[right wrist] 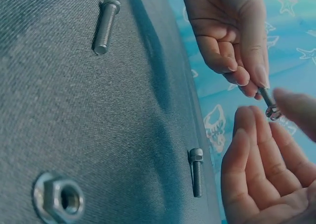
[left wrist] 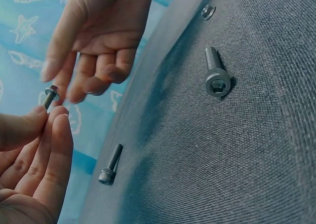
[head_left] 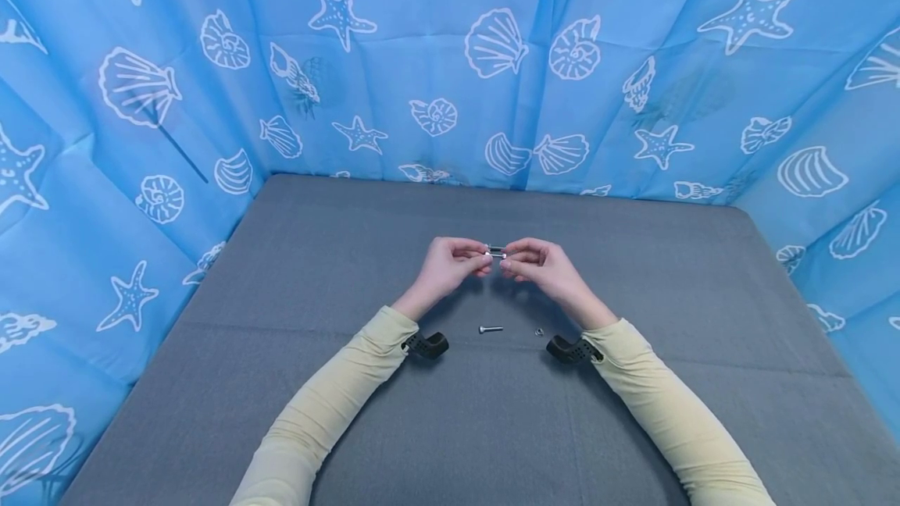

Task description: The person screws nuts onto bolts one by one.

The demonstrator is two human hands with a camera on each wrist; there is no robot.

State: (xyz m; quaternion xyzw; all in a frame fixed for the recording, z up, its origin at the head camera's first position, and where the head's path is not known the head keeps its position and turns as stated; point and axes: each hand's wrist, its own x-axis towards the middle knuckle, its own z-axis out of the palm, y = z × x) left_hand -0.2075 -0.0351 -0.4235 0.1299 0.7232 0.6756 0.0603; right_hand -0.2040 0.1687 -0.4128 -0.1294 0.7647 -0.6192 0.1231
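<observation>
In the head view my left hand [head_left: 450, 265] pinches a small silver bolt [head_left: 496, 255] between thumb and fingertips, above the grey surface. A shiny nut [right wrist: 273, 113] with a wider rim sits on the bolt's right end. My right hand [head_left: 547, 265] has its thumb and forefinger to either side of this nut, holding it lightly; the other fingers spread loosely. Behind the hands lies another bolt [left wrist: 111, 166] on its side. Nearer the body rest a thicker socket-head bolt [head_left: 490, 329], its head leftward, and a loose flanged nut [head_left: 539, 331].
Grey cloth covers the table [head_left: 492, 420], whose far edge meets a blue curtain [head_left: 394, 69] printed with shells and starfish. A black wrist mount [head_left: 427, 345] is worn on the left wrist, another black mount [head_left: 571, 349] on the right.
</observation>
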